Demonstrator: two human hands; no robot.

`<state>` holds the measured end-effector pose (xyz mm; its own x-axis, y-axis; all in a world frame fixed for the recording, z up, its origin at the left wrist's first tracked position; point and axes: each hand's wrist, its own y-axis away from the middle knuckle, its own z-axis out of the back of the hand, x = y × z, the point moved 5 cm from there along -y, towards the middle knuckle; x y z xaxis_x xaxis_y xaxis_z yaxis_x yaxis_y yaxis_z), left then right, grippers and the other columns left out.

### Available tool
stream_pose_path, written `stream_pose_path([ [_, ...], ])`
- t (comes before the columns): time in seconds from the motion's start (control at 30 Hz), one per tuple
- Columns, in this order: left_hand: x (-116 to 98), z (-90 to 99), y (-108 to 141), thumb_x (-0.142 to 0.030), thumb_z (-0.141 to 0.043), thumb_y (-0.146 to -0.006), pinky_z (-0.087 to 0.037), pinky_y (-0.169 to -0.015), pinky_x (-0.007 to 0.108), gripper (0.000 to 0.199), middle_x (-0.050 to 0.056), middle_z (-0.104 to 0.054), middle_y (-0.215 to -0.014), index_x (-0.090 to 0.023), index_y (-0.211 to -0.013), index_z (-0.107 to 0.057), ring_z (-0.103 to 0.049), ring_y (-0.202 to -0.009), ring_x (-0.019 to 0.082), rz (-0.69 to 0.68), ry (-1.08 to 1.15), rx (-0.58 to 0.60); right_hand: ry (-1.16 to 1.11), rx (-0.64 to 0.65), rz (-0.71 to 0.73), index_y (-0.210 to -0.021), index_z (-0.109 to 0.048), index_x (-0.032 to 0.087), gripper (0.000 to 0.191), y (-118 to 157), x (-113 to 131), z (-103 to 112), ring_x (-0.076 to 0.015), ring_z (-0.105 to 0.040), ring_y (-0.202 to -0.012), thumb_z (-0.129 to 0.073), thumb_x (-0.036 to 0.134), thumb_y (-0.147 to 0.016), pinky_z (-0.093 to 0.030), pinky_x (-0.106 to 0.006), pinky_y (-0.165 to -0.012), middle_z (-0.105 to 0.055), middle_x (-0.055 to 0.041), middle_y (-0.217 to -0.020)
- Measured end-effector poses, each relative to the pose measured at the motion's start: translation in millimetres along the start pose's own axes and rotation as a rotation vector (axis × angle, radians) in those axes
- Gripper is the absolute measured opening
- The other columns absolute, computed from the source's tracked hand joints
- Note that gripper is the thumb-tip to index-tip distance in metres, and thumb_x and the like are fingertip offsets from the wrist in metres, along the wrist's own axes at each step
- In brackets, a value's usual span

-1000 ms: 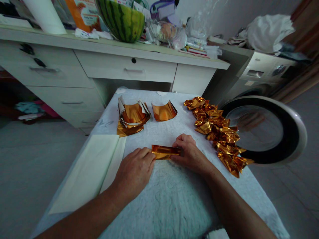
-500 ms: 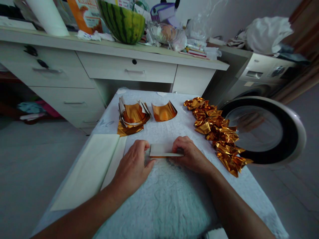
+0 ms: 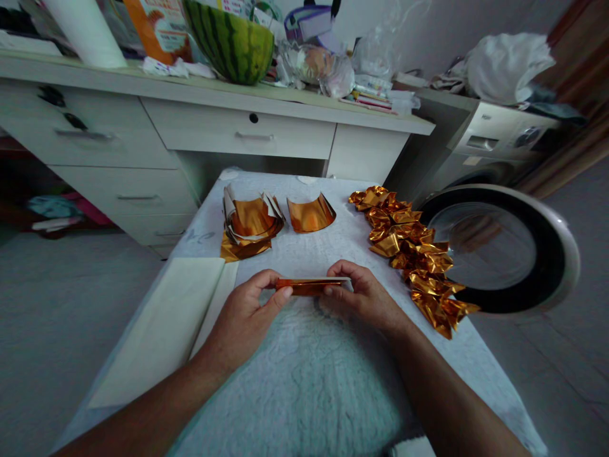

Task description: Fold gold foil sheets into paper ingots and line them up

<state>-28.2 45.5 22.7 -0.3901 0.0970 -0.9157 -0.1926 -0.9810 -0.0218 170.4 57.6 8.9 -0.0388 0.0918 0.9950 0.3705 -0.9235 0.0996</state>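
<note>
Both hands hold a folded sheet of gold foil paper (image 3: 308, 287) above the cloth-covered table, its shiny side towards me and a thin pale edge on top. My left hand (image 3: 254, 304) pinches its left end between thumb and fingers. At the other end, my right hand (image 3: 359, 291) grips it with the thumb in front. Beyond them stands a curled stack of gold foil sheets (image 3: 252, 219) with pale backs. One single curled foil sheet (image 3: 311, 214) lies beside it. On the right runs a row of crumpled, folded gold foil pieces (image 3: 404, 244).
Pale paper sheets (image 3: 162, 336) lie along the table's left side. An open washing machine door (image 3: 504, 247) juts out close to the right edge. Behind the table, a white drawer counter (image 3: 247, 130) carries half a watermelon (image 3: 228, 44), plastic bags and a paper roll (image 3: 85, 32).
The held sheet has tilted so its gold side faces me instead of its pale side. My left hand has closed onto its left end.
</note>
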Motion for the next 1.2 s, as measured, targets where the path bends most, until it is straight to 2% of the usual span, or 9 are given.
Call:
stream_pose_path([
  [0.1,5.9,-0.6,-0.5,-0.04,-0.055,-0.09,-0.042,-0.066,0.026,0.022,-0.001,-0.062,-0.077,-0.018,-0.087,-0.062,-0.057,-0.072,0.016,0.053,0.131,-0.023,-0.072,0.007,-0.035,-0.085,-0.055,0.021,0.034,-1.0,-0.9,-0.7,-0.0093,-0.049,-0.048,-0.072,0.049,-0.081,-0.036,-0.021,-0.046,-0.058,0.0037,-0.064],
  [0.2,10.6,-4.0,-1.1,-0.039,-0.056,-0.09,-0.044,-0.063,0.025,0.022,-0.002,-0.06,-0.075,-0.018,-0.085,-0.06,-0.056,-0.069,0.014,0.096,0.244,-0.004,-0.071,-0.025,0.001,-0.08,-0.057,0.019,0.035,-3.0,2.3,0.0,-0.0107,-0.055,-0.06,-0.075,0.048,-0.078,-0.041,-0.022,-0.055,-0.062,0.0014,-0.072],
  [0.4,10.2,-6.9,-2.2,-0.035,-0.061,-0.087,-0.052,-0.073,0.03,0.018,0.002,-0.067,-0.084,-0.018,-0.089,-0.06,-0.064,-0.076,0.017,0.138,0.386,0.015,-0.139,-0.036,0.026,-0.081,-0.056,0.019,0.033,-6.8,1.9,-2.9,-0.0102,-0.057,-0.065,-0.078,0.044,-0.076,-0.042,-0.022,-0.061,-0.063,0.0026,-0.073],
  [0.57,14.2,-7.4,-4.0,-0.031,-0.062,-0.086,-0.051,-0.071,0.029,0.019,0.001,-0.067,-0.084,-0.018,-0.098,-0.058,-0.064,-0.075,0.016,0.129,0.388,0.011,-0.189,-0.016,-0.025,-0.085,-0.057,0.021,0.033,-7.9,-1.2,-7.1,-0.0139,-0.064,-0.071,-0.077,0.045,-0.076,-0.05,-0.027,-0.069,-0.068,0.0005,-0.081],
  [0.73,18.1,-5.0,-5.7,-0.03,-0.061,-0.085,-0.049,-0.068,0.028,0.032,-0.004,-0.063,-0.072,-0.019,-0.115,-0.054,-0.061,-0.066,0.015,0.116,0.343,-0.059,-0.174,-0.037,0.002,-0.09,-0.056,0.022,0.033,-10.4,-2.6,-6.0,-0.0142,-0.065,-0.07,-0.075,0.045,-0.077,-0.051,-0.028,-0.07,-0.068,0.0014,-0.08],
  [0.87,16.4,-4.0,-5.8,-0.03,-0.062,-0.083,-0.048,-0.069,0.028,0.034,-0.004,-0.064,-0.069,-0.019,-0.115,-0.056,-0.061,-0.066,0.016,0.129,0.383,-0.092,-0.124,-0.061,0.017,-0.092,-0.054,0.023,0.032,-12.0,-6.8,-3.1,-0.0134,-0.063,-0.069,-0.074,0.044,-0.078,-0.049,-0.025,-0.067,-0.067,0.0028,-0.078],
  [1.03,15.2,-4.2,-5.0,-0.027,-0.063,-0.082,-0.047,-0.067,0.027,0.036,-0.004,-0.063,-0.069,-0.02,-0.116,-0.057,-0.062,-0.067,0.017,0.135,0.402,-0.083,0.085,-0.151,0.029,-0.09,-0.055,0.021,0.022,-12.8,-10.7,3.8,-0.0107,-0.053,-0.061,-0.068,0.036,-0.081,-0.039,-0.022,-0.056,-0.057,0.0049,-0.069],
  [1.2,14.3,-6.5,-5.9,-0.029,-0.059,-0.086,-0.047,-0.068,0.026,0.026,-0.001,-0.065,-0.083,-0.02,-0.111,-0.058,-0.062,-0.074,0.016,0.108,0.34,-0.034,0.213,-0.184,0.053,-0.093,-0.056,0.02,0.016,-13.7,-12.3,7.5,-0.0099,-0.046,-0.058,-0.062,0.03,-0.083,-0.033,-0.022,-0.053,-0.049,0.0062,-0.066],
])
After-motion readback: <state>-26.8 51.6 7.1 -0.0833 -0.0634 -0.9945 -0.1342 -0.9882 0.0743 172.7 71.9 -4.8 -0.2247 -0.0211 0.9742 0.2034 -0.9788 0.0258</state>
